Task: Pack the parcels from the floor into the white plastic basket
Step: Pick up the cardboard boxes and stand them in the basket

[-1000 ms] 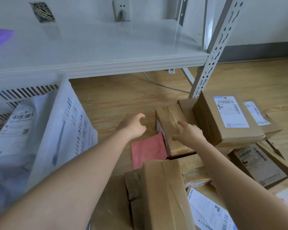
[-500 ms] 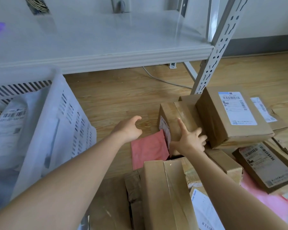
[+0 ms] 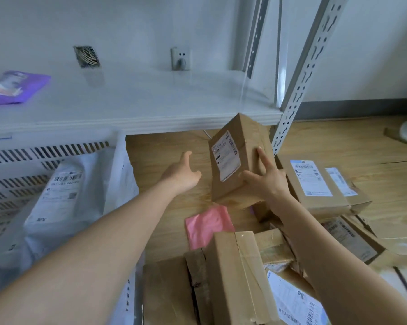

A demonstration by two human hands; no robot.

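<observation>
The white slotted plastic basket (image 3: 57, 151) holds a grey poly mailer bag with a barcode label (image 3: 62, 191) leaning against its wall. Right of the basket, a brown cardboard parcel with a white shipping label (image 3: 237, 160) is held off the wooden floor (image 3: 165, 146), standing on end, long axis near upright and tilted right, label facing the basket. The right hand (image 3: 265, 181) grips its lower right side, fingers (image 3: 262, 158) spread up the face. The left hand (image 3: 182, 173) reaches between basket and parcel (fingers relaxed, holding nothing).
</observation>
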